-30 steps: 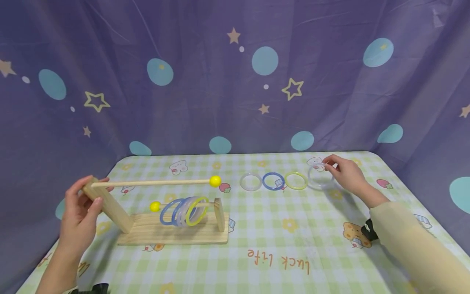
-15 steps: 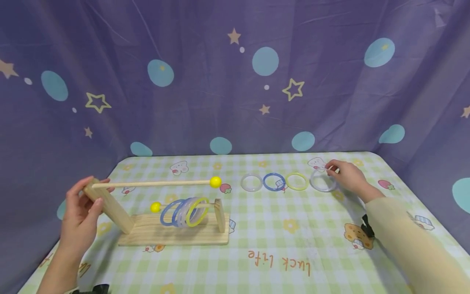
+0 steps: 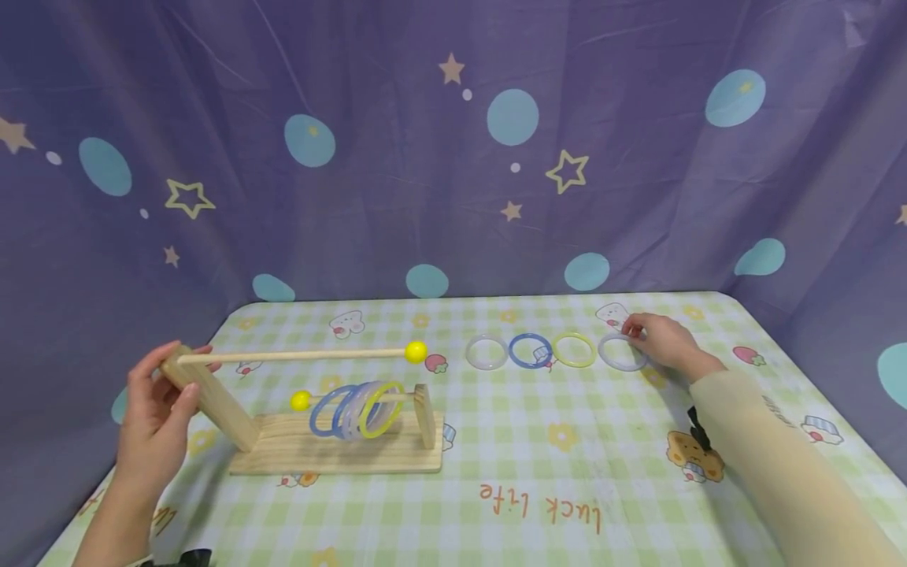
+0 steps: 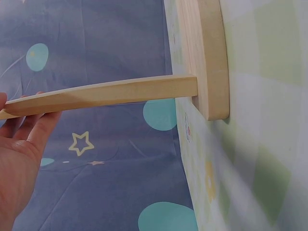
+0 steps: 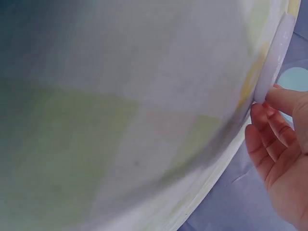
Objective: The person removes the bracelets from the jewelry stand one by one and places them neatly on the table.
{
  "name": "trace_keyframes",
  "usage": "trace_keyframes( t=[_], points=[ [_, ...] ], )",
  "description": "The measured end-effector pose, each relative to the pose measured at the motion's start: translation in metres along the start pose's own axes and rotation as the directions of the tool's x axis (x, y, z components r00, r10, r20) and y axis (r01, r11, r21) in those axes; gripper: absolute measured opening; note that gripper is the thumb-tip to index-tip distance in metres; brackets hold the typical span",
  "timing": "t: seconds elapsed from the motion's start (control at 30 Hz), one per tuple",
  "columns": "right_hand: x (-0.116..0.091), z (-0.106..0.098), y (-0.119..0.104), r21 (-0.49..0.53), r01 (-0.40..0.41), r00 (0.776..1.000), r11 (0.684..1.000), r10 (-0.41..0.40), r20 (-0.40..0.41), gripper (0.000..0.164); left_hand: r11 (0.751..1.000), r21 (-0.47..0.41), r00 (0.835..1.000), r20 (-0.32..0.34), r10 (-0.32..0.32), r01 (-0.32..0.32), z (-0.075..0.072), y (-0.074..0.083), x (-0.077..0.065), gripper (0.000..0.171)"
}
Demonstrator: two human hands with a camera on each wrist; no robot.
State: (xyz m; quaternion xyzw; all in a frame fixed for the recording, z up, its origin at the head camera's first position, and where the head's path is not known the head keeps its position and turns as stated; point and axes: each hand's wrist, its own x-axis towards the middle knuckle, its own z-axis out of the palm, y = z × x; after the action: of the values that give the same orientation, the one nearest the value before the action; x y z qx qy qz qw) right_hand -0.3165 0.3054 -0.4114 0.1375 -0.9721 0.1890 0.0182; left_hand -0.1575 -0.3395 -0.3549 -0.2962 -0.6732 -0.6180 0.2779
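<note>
My left hand (image 3: 152, 417) grips the top of the tall post (image 3: 221, 408) of a wooden ring stand, fingers behind and thumb in front. From that post an upper rod (image 3: 305, 356) with a yellow ball end runs rightward, bare of rings. Below it, several blue, clear and yellow rings (image 3: 364, 423) hang on the lower rod. At the right, my right hand (image 3: 669, 343) pinches the far edge of a clear ring (image 3: 622, 369) lying at the table surface. The right wrist view shows thumb and fingertips at this ring's rim (image 5: 276, 57).
Left of the held ring lie a yellow ring (image 3: 575, 367), a blue ring (image 3: 530, 368) and another clear ring (image 3: 486, 368) in a row. A green checked cloth (image 3: 510, 449) covers the table. A purple curtain (image 3: 425, 220) rises behind it.
The right hand has lowered the clear ring from a raised, tilted position to flat beside the yellow ring. My left hand and the stand stay put.
</note>
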Motion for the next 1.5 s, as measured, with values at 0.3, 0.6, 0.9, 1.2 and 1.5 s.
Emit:
trace_keyframes(
  t=[0.3,0.6,0.9,1.2,1.5],
  points=[
    [0.004,0.002,0.002,-0.007,0.004,1.000,1.000,-0.004,-0.006,0.008,1.000,-0.009,1.000,0.013,0.007,-0.007,0.000,0.001,0.002,0.054],
    [0.004,0.001,0.003,0.007,-0.004,1.000,1.000,0.004,-0.010,0.010,1.000,-0.018,1.000,0.010,0.008,-0.008,0.000,0.001,0.001,0.054],
    [-0.003,-0.006,-0.003,0.064,0.012,0.999,0.998,-0.009,-0.051,0.019,1.000,0.004,1.000,0.013,0.015,-0.015,0.000,0.000,0.001,0.054],
    [-0.016,-0.006,-0.035,0.183,0.143,0.984,0.973,-0.120,-0.131,0.022,0.998,0.070,1.000,0.017,0.001,-0.002,-0.001,0.002,-0.001,0.054],
    [-0.032,0.004,-0.081,0.292,0.247,0.958,0.924,-0.187,-0.219,0.019,0.986,0.168,1.000,0.009,-0.019,0.017,0.000,0.005,-0.002,0.054]
  ],
)
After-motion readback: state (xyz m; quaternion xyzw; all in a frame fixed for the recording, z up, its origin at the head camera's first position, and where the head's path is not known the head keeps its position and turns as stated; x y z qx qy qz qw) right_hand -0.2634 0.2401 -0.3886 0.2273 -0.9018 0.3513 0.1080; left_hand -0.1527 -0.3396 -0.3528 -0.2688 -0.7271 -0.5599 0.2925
